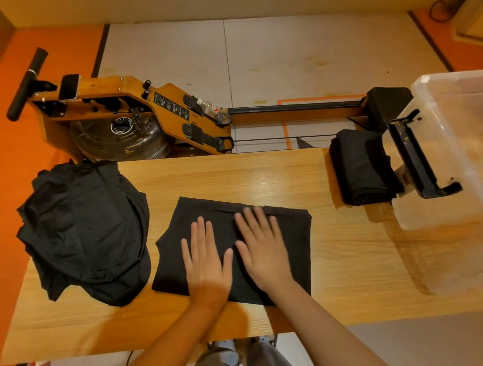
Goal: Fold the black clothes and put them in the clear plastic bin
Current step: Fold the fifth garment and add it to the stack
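Head view: my left hand (207, 263) and right hand (260, 248) lie flat, open, on the black garment (290, 239) on the counter (351, 250).
Handling: soft, limp, light; I would pinch its near corners.

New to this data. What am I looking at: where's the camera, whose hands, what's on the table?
There is no robot here. The single picture comes from a camera worn on a person's head, looking down at their two bare hands. The left hand and right hand lie flat with straight fingers on a folded black garment on the wooden table; neither grips anything. On the left is an unfolded pile of black clothes. At the far right, a folded black stack sits next to the clear plastic bin. Behind the table is a wooden rowing machine.
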